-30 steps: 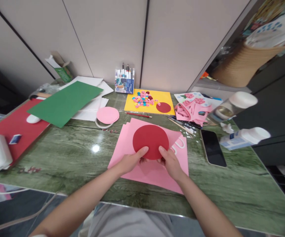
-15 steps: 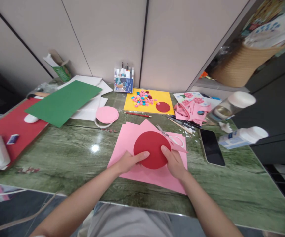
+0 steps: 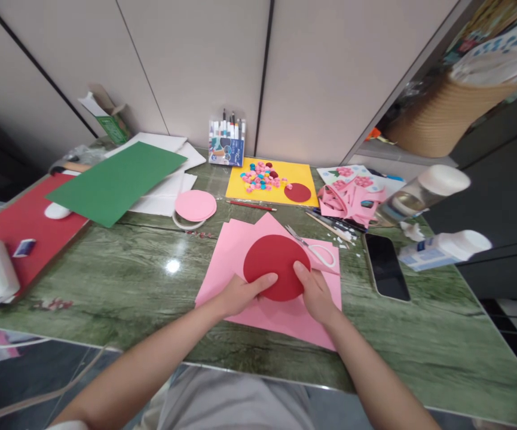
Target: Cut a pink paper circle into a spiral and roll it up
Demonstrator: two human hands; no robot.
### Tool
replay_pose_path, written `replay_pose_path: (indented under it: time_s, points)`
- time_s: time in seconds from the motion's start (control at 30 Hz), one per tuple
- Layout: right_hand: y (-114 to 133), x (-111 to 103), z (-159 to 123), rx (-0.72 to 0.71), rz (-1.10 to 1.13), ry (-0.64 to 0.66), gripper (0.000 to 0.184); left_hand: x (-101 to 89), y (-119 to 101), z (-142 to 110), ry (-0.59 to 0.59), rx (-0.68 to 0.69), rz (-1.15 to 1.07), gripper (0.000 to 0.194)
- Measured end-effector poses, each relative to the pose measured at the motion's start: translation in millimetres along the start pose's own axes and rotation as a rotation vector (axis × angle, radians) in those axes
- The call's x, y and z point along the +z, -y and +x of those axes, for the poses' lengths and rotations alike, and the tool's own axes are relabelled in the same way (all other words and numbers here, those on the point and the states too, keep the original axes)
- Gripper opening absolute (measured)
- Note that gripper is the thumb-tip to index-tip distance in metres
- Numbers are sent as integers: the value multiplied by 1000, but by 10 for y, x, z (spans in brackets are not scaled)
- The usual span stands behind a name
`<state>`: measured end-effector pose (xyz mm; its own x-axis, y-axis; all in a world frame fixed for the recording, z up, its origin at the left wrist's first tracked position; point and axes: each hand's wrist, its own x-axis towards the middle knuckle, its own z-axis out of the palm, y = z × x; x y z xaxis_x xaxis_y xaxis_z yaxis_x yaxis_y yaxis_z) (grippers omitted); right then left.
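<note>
A red paper circle (image 3: 271,260) is held between both hands over a stack of pink paper (image 3: 231,242). My left hand (image 3: 242,294) grips its lower left edge, thumb lying across the top face. On the right edge, my right hand (image 3: 317,292) pinches the circle with the thumb on top; the fingers of both hands are hidden beneath. Scissors with white handles (image 3: 322,255) lie on the pink paper just beyond my right hand.
Pink paper circles (image 3: 195,205) rest on a tape roll (image 3: 187,226). Behind are a yellow sheet (image 3: 239,186) with small coloured pieces, a red pencil (image 3: 251,206) and a marker box (image 3: 226,149). A phone (image 3: 386,266) and a white bottle (image 3: 446,249) are at right, green paper (image 3: 117,182) at left.
My left thumb has slid a little to the right across the red circle. Both hands keep hold of it; the view has shifted slightly.
</note>
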<state>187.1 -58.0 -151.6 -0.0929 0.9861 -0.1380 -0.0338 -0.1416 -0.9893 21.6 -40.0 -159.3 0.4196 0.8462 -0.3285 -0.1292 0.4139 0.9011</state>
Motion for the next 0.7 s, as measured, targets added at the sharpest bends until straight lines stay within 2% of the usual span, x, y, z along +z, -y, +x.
replay_pose_path:
  time_s: [0.13,0.37,0.7]
  points:
    - [-23,-29,26,61,26,33,43,-4,-19,18,-59,26,13,29]
    - [-69,-65,44,31,-192,26,54,-8,-75,39,-140,29,-13,37]
    - [-19,-21,20,-53,-315,101,52,-28,-30,62,-121,15,-24,38]
